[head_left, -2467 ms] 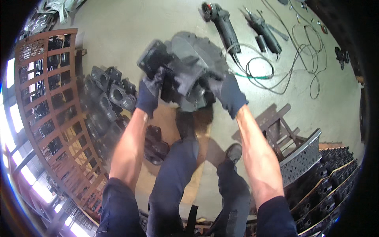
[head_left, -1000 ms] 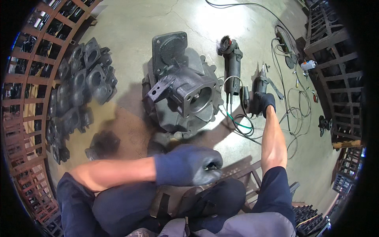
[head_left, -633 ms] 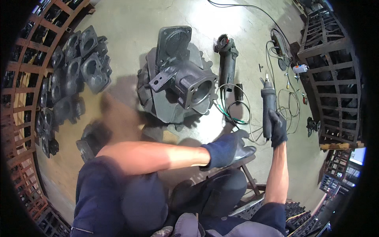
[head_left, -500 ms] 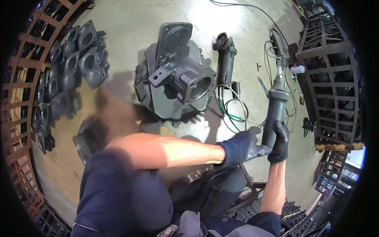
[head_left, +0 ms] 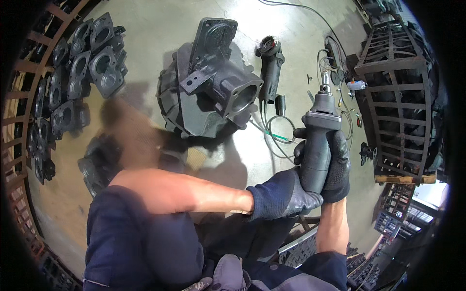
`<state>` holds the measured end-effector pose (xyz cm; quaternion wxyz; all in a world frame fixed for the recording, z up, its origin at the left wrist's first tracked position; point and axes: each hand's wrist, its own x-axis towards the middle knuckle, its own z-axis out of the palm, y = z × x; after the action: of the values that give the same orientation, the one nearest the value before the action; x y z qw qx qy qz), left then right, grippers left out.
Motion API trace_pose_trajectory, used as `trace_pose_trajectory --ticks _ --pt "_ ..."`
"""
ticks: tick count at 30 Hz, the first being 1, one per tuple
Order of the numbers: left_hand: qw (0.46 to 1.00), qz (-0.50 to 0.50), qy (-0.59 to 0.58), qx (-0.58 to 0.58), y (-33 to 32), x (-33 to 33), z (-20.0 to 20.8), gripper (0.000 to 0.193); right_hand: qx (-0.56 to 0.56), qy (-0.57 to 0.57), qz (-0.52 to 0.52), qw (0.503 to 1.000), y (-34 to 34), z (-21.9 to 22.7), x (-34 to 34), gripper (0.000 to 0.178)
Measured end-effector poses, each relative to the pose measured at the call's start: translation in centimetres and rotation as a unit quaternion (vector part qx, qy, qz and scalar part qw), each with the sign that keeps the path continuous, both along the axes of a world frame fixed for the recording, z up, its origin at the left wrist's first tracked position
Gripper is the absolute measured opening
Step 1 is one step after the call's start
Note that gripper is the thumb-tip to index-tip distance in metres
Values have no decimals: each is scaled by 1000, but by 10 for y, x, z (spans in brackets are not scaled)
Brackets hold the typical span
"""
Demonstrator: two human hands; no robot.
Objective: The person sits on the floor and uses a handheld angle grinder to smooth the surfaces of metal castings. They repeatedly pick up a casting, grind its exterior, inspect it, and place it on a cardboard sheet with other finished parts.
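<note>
A dark straight grinder (head_left: pixel 316 162) with a grey neck and a slim metal tip points away from me, tilted up off the floor. My right hand (head_left: pixel 338 169), in a dark coated glove, is wrapped round its body from the right, with fingertips showing on its left side. Around the rear end curls my left hand (head_left: pixel 286 196), gloved alike, its thumb side low on the casing. Ahead and to the left sits a big black metal casting (head_left: pixel 208 104) with a square flanged opening facing right. Beside it lies an angle grinder (head_left: pixel 272 72) with a wire brush.
Many flat castings (head_left: pixel 104 72) stand in rows at the left, near a metal rack (head_left: pixel 24 97). A slatted metal crate (head_left: pixel 398 106) bounds the right side. Cables (head_left: pixel 284 131) loop over the floor, with a spray can (head_left: pixel 357 85) by the crate. A brownish blur covers part of the left floor.
The straight grinder has come nearer and lower, shifting left with my right hand. My left hand has moved slightly left and down and now closes round its rear end. The view has shifted a little.
</note>
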<state>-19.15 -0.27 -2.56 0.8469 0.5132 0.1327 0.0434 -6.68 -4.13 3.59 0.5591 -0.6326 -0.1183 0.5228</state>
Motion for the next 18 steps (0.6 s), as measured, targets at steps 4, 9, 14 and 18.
trace_pose_trajectory --ticks 4,9,14,18 --pt "967 -156 39 -197 16 -3 10 31 -26 33 -32 999 0 3 -2 73" --pt "997 -67 -25 -13 -10 -10 -21 27 -41 55 -30 997 -7 -6 -10 70" --pt "994 -44 -93 22 -2 -11 -5 23 -49 51 -79 994 -12 -1 -11 69" --pt "995 -87 -27 -51 -3 -15 -7 32 -52 89 -49 993 -17 -8 -11 71"
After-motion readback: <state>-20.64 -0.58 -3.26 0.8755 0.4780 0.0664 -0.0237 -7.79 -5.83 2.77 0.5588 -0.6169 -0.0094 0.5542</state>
